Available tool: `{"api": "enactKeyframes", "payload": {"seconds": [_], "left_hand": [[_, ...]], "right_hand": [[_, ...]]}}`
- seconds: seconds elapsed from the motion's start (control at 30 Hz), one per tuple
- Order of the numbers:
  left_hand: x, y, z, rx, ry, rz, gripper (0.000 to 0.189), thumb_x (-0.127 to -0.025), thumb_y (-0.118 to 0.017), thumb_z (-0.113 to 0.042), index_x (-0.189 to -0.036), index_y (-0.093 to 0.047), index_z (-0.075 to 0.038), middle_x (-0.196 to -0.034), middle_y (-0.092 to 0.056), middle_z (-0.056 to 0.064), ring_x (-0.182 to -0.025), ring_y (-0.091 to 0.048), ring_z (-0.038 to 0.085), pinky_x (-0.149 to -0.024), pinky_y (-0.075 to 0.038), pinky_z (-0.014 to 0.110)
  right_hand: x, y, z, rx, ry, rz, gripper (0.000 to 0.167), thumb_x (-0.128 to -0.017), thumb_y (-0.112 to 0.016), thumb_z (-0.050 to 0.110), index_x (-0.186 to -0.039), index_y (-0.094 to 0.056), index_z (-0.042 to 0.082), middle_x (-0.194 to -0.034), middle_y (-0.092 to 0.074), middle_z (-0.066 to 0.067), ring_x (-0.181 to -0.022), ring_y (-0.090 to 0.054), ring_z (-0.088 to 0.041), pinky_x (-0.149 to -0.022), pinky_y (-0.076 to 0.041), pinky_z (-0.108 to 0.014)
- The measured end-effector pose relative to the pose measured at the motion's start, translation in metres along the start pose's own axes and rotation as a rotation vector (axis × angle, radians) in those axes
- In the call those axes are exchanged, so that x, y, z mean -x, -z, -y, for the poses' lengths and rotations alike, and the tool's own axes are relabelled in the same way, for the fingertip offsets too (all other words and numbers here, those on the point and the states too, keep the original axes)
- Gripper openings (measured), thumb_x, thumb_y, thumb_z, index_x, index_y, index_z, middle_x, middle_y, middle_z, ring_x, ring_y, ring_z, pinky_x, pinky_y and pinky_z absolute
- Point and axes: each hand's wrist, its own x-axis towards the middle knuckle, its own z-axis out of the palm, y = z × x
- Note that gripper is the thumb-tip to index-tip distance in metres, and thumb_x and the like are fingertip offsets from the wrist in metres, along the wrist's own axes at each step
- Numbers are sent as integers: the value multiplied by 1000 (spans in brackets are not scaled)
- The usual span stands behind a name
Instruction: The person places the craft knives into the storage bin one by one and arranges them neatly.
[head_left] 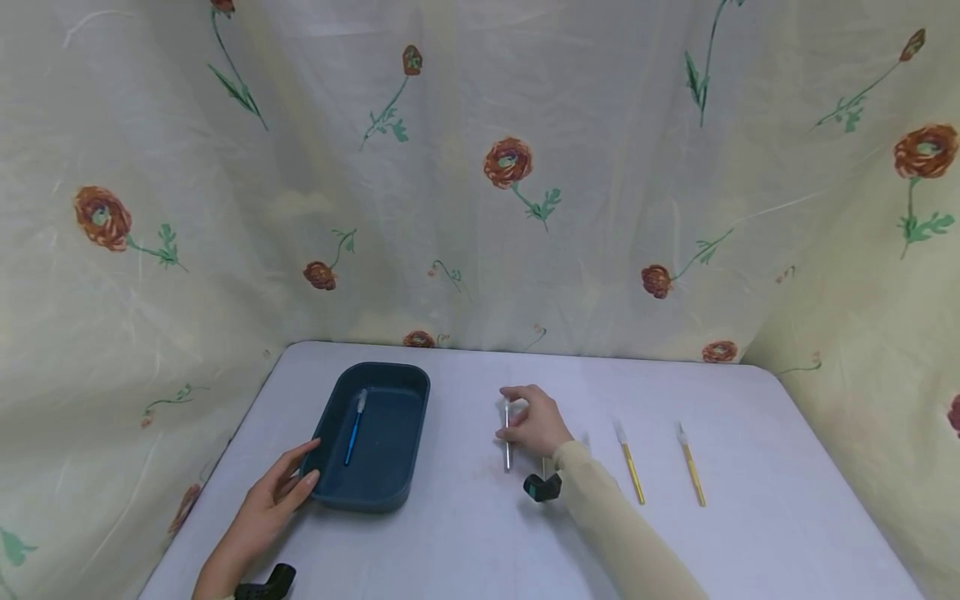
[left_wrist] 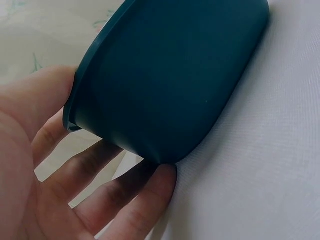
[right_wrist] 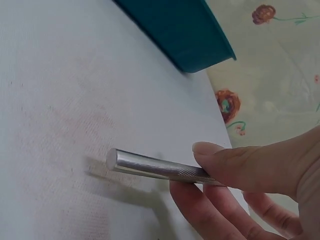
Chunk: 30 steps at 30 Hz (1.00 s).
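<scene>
My right hand (head_left: 536, 423) pinches a silver craft knife (right_wrist: 142, 165) between thumb and fingers. Its handle is metal with a knurled part, and its plain end points toward me, above the white table. My fingers hide its far end. At the left, my left hand (head_left: 270, 500) rests against the near-left corner of a dark teal tray (head_left: 418, 433). In the left wrist view the thumb lies at the rim, and the spread fingers touch the outer wall (left_wrist: 165, 75). A blue craft knife (head_left: 352, 433) with a clear cap lies inside the tray.
Two gold craft knives (head_left: 632, 471) (head_left: 693, 475) with clear caps lie on the table (head_left: 465, 542), right of my right arm. Another slim thing (head_left: 544, 467) is mostly hidden behind my right wrist. A flowered curtain (head_left: 450, 208) hangs behind the table and at its sides.
</scene>
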Motion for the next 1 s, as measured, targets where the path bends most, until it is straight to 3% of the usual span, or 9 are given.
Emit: {"api": "enactKeyframes", "payload": {"seconds": [0.23, 0.63, 1.0], "left_hand": [[-1, -1, 0, 0, 6, -6, 69, -112, -62, -48, -170, -37, -20, -177, -25, 26, -156, -34, 54, -117, -50, 60], [0, 0, -3, 3, 16, -6, 68, -113, -62, -47, -171, -36, -21, -178, -23, 24, -158, -31, 53, -119, -47, 60], [1, 0, -4, 19, 42, 6, 67, -114, -62, -45, -171, -35, -22, -178, -21, 25, -156, -35, 54, -119, -48, 60]], "right_hand": [[3, 2, 6, -64, -1, 5, 74, -82, -92, -9, -150, -64, 5, -142, -60, -13, -85, -71, -19, -73, -66, -34], [14, 9, 21, -44, 75, -4, 76, -83, -94, -2, -152, -64, 8, -143, -61, -10, -95, -74, -17, -80, -66, -36], [32, 15, 62, -54, 193, 8, 76, -83, -95, -2, -152, -64, 10, -140, -62, -8, -95, -76, -16, -78, -68, -33]]}}
